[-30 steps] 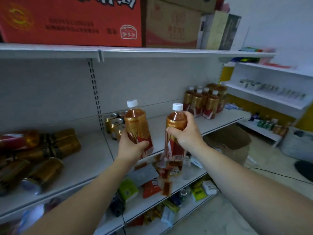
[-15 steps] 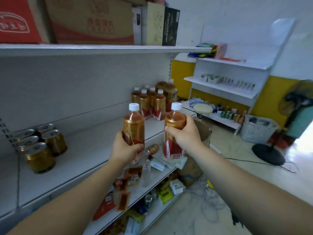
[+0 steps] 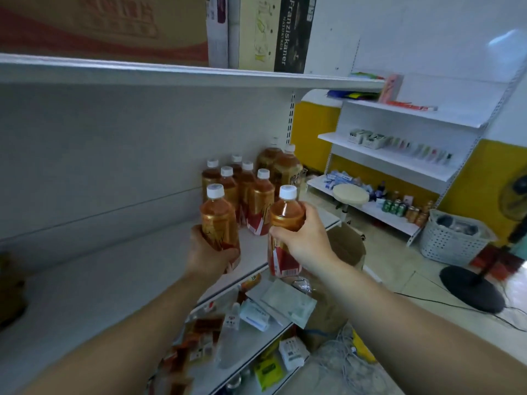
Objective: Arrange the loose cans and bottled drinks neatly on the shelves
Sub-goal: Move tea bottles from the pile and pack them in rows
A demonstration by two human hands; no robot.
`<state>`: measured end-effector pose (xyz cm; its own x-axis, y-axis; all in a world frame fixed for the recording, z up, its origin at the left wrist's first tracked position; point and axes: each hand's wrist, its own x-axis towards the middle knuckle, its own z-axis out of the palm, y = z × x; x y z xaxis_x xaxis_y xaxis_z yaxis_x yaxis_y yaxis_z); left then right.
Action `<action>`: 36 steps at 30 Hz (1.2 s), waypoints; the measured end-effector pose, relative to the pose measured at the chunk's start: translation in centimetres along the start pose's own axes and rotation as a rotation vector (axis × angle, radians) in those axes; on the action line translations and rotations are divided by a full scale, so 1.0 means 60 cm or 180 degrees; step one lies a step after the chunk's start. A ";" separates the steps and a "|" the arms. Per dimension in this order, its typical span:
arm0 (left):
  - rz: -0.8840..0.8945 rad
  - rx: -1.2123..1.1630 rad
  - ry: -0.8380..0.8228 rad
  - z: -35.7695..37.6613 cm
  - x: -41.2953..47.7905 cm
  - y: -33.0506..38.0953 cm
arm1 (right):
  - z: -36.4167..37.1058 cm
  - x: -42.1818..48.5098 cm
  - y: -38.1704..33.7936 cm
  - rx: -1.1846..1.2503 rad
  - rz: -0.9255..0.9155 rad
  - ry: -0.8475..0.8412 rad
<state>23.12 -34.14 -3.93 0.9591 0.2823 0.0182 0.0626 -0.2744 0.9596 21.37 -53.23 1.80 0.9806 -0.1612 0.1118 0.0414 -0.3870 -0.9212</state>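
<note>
1. Left hand point(image 3: 209, 252) wraps the lower body of the left bottle point(image 3: 218, 220), held upright over the middle shelf point(image 3: 114, 280) near its front edge
2. Right hand point(image 3: 302, 238) clasps the right bottle point(image 3: 285, 215) just below its shoulder, upright, at 3 o'clock of the left bottle, near the front edge
3. Recommended: carry both toward 12 o'clock, seat each base flat on bare shelf in front of the standing bottles point(image 3: 256, 195), line them up with those rows, then let go
4. Obstruction: the front standing bottles are close at 12 o'clock, and a knock may topple them
5. Surroundings: large bottles point(image 3: 285, 169) at 1 o'clock, a stool point(image 3: 350, 194) at 2 o'clock, a cardboard box point(image 3: 348, 246) at 4 o'clock, a cluttered lower shelf point(image 3: 256, 309) at 6 o'clock
</note>
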 end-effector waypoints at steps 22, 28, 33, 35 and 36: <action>-0.0391 0.0333 0.0946 0.168 0.068 -0.014 | -0.003 0.244 0.144 0.0253 -0.0980 -0.1440; -0.0384 0.0600 0.1199 0.197 0.089 -0.013 | -0.009 0.266 0.162 0.0020 -0.1101 -0.1774; -0.0306 0.0340 0.1037 0.189 0.101 -0.014 | -0.010 0.273 0.160 -0.0040 -0.1144 -0.1731; -0.0258 0.0409 0.1010 0.187 0.105 -0.019 | -0.007 0.272 0.159 -0.0069 -0.1153 -0.1716; -0.0279 0.0471 0.1025 0.188 0.107 -0.020 | -0.006 0.270 0.158 -0.0074 -0.1156 -0.1700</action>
<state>32.33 -42.36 -8.13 0.8138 0.5792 0.0478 0.2026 -0.3598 0.9108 37.57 -59.83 -4.98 0.8655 0.4554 0.2084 0.3902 -0.3523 -0.8507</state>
